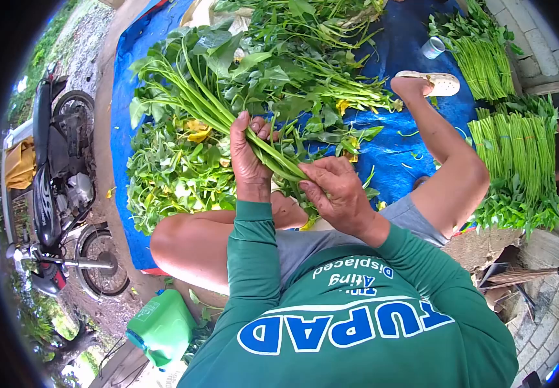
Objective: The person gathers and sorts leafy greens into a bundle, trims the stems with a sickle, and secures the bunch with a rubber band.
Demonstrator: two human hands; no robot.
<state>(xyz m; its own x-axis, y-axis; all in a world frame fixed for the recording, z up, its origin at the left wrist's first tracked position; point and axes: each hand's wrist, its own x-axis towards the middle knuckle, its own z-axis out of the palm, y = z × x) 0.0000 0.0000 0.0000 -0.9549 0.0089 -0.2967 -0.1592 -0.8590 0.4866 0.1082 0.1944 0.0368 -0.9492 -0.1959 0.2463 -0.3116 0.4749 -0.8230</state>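
My left hand (pixel 249 158) is wrapped round a bunch of water spinach (pixel 196 98) at the middle of its long green stalks. The leafy end points up and to the left, over the piles. At the lower, cut end of the same stalks, my right hand (pixel 340 193) is closed with thumb and fingers pinching them. Under and beyond the bunch lie loose leaves (pixel 176 171) with some yellow ones among them. Another heap of stalks (pixel 331 84) lies past my hands on a blue tarp (pixel 389 152).
Neatly stacked bundles (pixel 512 145) stand to the right, with more bundles (pixel 480 64) behind them. A tin can (pixel 432 48) sits on the tarp near my sandalled foot (pixel 441 84). At left are a motorcycle (pixel 56 187) and a green plastic container (pixel 163 326).
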